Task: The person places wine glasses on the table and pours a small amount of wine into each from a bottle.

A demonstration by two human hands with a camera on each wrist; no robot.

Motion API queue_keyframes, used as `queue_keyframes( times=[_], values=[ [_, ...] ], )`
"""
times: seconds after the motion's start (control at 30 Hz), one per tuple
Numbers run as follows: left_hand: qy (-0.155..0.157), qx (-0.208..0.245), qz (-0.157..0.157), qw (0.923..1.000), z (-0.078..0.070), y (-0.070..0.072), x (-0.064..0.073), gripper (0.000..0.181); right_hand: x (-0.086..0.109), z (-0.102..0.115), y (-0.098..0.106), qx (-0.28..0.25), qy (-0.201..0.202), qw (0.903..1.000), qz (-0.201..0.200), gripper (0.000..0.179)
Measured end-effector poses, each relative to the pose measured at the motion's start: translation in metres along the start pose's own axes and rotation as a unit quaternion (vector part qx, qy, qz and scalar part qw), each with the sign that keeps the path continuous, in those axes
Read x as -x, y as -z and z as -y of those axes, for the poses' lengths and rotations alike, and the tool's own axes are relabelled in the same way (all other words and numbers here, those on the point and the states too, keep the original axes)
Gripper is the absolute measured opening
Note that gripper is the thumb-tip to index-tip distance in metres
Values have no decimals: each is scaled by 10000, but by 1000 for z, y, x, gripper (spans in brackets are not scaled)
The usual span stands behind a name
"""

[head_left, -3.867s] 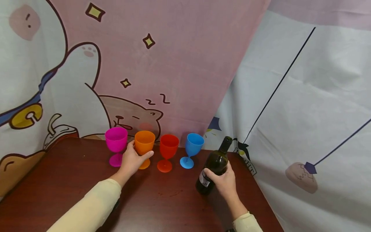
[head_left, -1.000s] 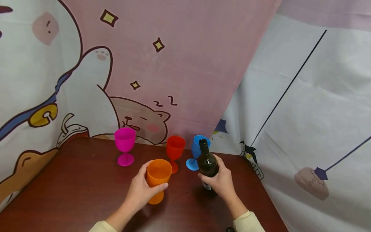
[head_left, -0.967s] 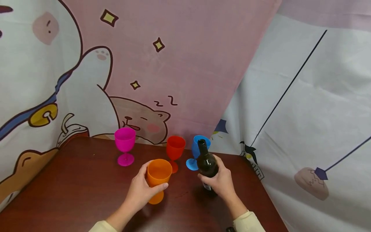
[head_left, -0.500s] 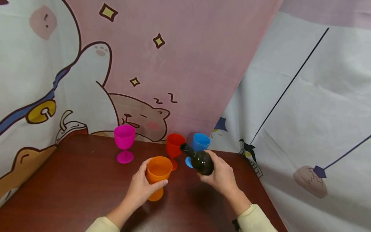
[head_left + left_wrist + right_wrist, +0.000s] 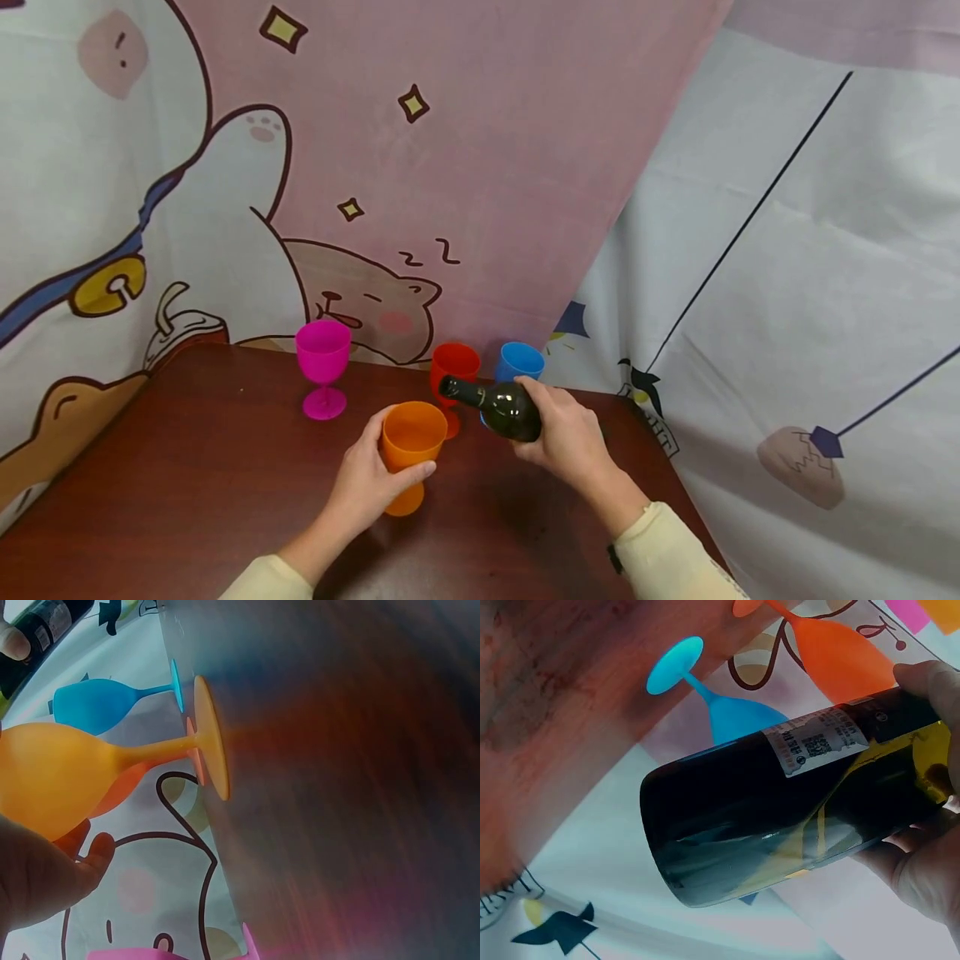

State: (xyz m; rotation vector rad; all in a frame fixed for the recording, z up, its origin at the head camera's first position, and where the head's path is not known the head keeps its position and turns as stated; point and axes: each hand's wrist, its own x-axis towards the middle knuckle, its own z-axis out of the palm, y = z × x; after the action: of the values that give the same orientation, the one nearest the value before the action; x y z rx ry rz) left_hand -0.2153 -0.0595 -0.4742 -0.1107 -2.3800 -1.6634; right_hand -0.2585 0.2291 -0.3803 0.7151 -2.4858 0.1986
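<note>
My left hand [image 5: 367, 479] grips an orange plastic goblet [image 5: 413, 433] round its bowl, thumb on the near side. In the left wrist view the foot of this orange goblet [image 5: 211, 739] shows close to the tabletop. A dark green wine bottle [image 5: 510, 411] is held round its body by my right hand [image 5: 566, 433]. It leans left, nearly level, its mouth just above and right of the orange goblet's rim. The right wrist view shows the lifted bottle [image 5: 780, 802] with its white label. No liquid shows leaving the mouth.
A magenta goblet [image 5: 324, 354] stands at the back left of the brown table [image 5: 187, 467]. Behind the bottle stand a red goblet [image 5: 455, 362], partly covered, and a blue goblet [image 5: 520, 361]. A printed cartoon cloth [image 5: 487, 167] hangs behind the table.
The left hand has brought the orange goblet from the back row toward the front. The right hand has lifted the bottle and tipped it left, its mouth moving close to that goblet.
</note>
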Motion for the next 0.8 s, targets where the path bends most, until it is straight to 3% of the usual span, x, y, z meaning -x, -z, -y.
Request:
queue_keyframes(
  times=[0.3, 0.8],
  values=[
    [-61, 25, 39, 10000, -1, 0, 0, 93, -8, 2, 6, 477, 533, 9972, 197, 86],
    [-95, -114, -54, 9999, -1, 0, -1, 94, -11, -2, 12, 869, 1091, 9899, 235, 89]
  ],
)
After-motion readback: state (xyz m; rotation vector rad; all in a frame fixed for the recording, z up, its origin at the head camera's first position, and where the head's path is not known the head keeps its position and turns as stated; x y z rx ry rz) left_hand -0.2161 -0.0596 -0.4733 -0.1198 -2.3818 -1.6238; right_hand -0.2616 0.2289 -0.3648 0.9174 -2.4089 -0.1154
